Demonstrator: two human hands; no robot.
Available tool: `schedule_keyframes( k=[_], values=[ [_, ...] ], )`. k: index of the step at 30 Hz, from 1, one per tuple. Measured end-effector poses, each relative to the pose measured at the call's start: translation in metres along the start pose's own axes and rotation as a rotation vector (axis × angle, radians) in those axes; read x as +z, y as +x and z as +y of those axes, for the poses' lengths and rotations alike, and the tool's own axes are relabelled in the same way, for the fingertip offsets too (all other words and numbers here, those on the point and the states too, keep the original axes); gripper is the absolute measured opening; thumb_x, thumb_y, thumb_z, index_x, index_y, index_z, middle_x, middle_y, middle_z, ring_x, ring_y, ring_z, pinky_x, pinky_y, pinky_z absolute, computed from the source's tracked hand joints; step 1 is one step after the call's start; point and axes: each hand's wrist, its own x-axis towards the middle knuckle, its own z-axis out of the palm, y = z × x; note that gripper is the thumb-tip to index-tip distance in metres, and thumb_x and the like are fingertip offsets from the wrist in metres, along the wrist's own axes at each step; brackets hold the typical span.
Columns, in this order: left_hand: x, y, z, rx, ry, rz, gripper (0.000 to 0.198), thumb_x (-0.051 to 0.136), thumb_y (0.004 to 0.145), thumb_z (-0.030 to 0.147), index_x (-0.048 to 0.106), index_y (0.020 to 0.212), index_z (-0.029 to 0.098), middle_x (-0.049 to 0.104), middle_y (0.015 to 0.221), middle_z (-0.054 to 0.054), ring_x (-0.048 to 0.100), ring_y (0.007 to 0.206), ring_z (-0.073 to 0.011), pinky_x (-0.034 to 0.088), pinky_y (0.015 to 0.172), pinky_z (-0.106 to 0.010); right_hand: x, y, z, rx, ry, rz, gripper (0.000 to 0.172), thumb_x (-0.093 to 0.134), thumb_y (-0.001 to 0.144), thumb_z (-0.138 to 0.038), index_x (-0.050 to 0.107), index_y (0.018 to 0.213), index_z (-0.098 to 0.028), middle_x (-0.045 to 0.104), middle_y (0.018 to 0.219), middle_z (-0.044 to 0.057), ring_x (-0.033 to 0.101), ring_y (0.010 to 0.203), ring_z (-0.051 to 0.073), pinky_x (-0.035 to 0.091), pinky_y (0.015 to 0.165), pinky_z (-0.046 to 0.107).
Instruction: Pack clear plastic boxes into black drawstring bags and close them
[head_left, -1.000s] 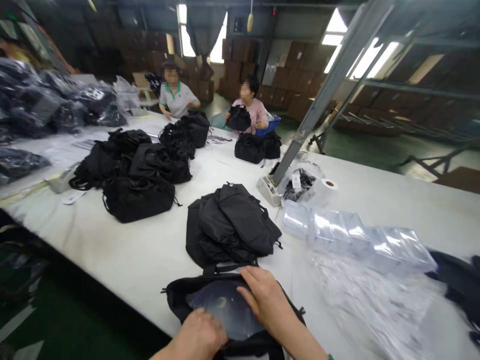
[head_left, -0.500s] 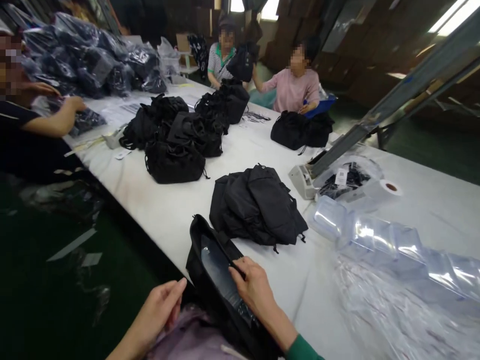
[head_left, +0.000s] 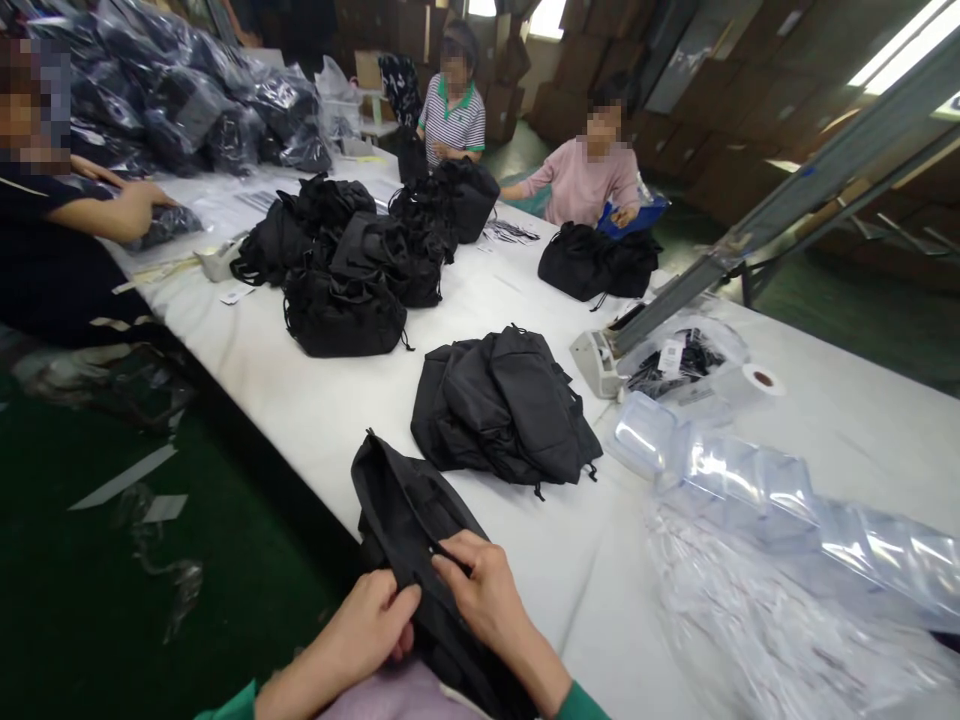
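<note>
Head view: we see the left hand (head_left: 371, 620) and right hand (head_left: 484, 585) each pinching the rim of an open black bag (head_left: 444, 635), tilted at the white table (head_left: 570, 560)'s near edge, near a dark fabric pile (head_left: 502, 405).

This looks like a factory packing workshop: a long white bench (head_left: 847, 420) bears clusters of black bags (head_left: 341, 315) and clear plastic forms (head_left: 750, 480), co-workers (head_left: 589, 185) line its sides, plastic-wrapped goods (head_left: 187, 105) heap up, and brown cartons (head_left: 589, 50) stand stacked behind.
</note>
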Motion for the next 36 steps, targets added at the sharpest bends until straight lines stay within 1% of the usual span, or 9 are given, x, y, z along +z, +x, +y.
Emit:
schedule_keyframes(
  k=[2,4,7,10,15,22,27,31,36],
  values=[
    [0.008,0.005,-0.01,-0.025,-0.187,-0.018,0.047,0.032,0.087,0.057,0.051,0.068,0.018,0.064,0.058,-0.009,0.058,0.048,-0.0192,0.04,0.049,-0.028,-0.003,-0.002,0.0,-0.007,0.039,-0.034,0.02,0.057,0.09,-0.015,0.074,0.082,-0.02,0.066,0.079,0.002,0.061,0.078,0.015,0.045,0.072,0.025],
    [0.013,0.011,-0.016,0.007,-0.258,0.024,0.051,0.034,0.086,0.064,0.051,0.071,0.018,0.064,0.059,-0.009,0.058,0.049,-0.0185,0.041,0.049,-0.027,-0.005,-0.004,0.0,-0.01,0.073,-0.061,0.021,0.056,0.091,-0.015,0.074,0.083,-0.02,0.066,0.079,0.001,0.061,0.078,0.015,0.044,0.072,0.025],
    [0.015,0.017,-0.015,0.064,-0.27,0.045,0.054,0.035,0.088,0.067,0.051,0.074,0.017,0.064,0.059,-0.007,0.059,0.051,-0.018,0.044,0.051,-0.027,-0.004,-0.005,0.0,-0.002,0.096,-0.061,0.021,0.054,0.091,-0.015,0.074,0.087,-0.021,0.066,0.082,0.001,0.062,0.08,0.015,0.045,0.075,0.024],
    [0.013,0.019,-0.012,0.085,-0.25,0.03,0.054,0.035,0.089,0.067,0.051,0.075,0.017,0.063,0.059,-0.007,0.059,0.052,-0.0181,0.044,0.051,-0.028,-0.002,-0.004,0.0,0.007,0.085,-0.043,0.022,0.053,0.091,-0.014,0.074,0.089,-0.021,0.066,0.083,0.002,0.062,0.081,0.015,0.045,0.075,0.025],
    [0.014,0.02,-0.013,0.122,-0.243,0.038,0.055,0.035,0.09,0.067,0.054,0.078,0.016,0.062,0.059,-0.007,0.058,0.053,-0.0178,0.044,0.052,-0.028,-0.003,-0.002,-0.001,-0.006,0.051,-0.064,0.023,0.052,0.092,-0.013,0.073,0.09,-0.021,0.066,0.084,0.002,0.061,0.082,0.016,0.046,0.076,0.026],
    [0.018,0.025,-0.013,0.091,-0.365,0.062,0.062,0.04,0.082,0.078,0.051,0.078,0.017,0.061,0.057,-0.005,0.057,0.051,-0.0176,0.044,0.05,-0.027,-0.005,-0.01,-0.005,-0.07,-0.097,-0.107,0.025,0.046,0.093,-0.011,0.069,0.093,-0.021,0.064,0.087,0.003,0.059,0.087,0.018,0.045,0.079,0.028],
    [0.023,0.037,-0.003,0.099,-0.405,0.039,0.068,0.043,0.077,0.082,0.056,0.08,0.015,0.061,0.057,-0.005,0.057,0.051,-0.0178,0.043,0.049,-0.028,-0.009,-0.012,0.003,-0.07,-0.173,-0.051,0.026,0.041,0.096,-0.014,0.065,0.101,-0.021,0.064,0.094,0.005,0.059,0.091,0.019,0.046,0.081,0.029],
    [0.035,0.058,0.01,0.123,-0.528,0.012,0.07,0.048,0.074,0.083,0.058,0.08,0.014,0.06,0.056,-0.005,0.056,0.049,-0.017,0.042,0.048,-0.027,-0.024,-0.008,0.013,-0.047,-0.233,0.014,0.03,0.036,0.098,-0.017,0.065,0.101,-0.021,0.067,0.093,0.006,0.061,0.088,0.019,0.046,0.079,0.029],
    [0.052,0.072,0.02,0.076,-0.79,-0.133,0.068,0.063,0.068,0.079,0.056,0.085,0.013,0.064,0.062,-0.006,0.06,0.054,-0.0159,0.043,0.05,-0.024,-0.047,-0.012,0.011,-0.074,-0.353,0.1,0.031,0.036,0.098,-0.02,0.067,0.1,-0.021,0.069,0.09,0.006,0.062,0.083,0.019,0.046,0.076,0.029]
  ],
)
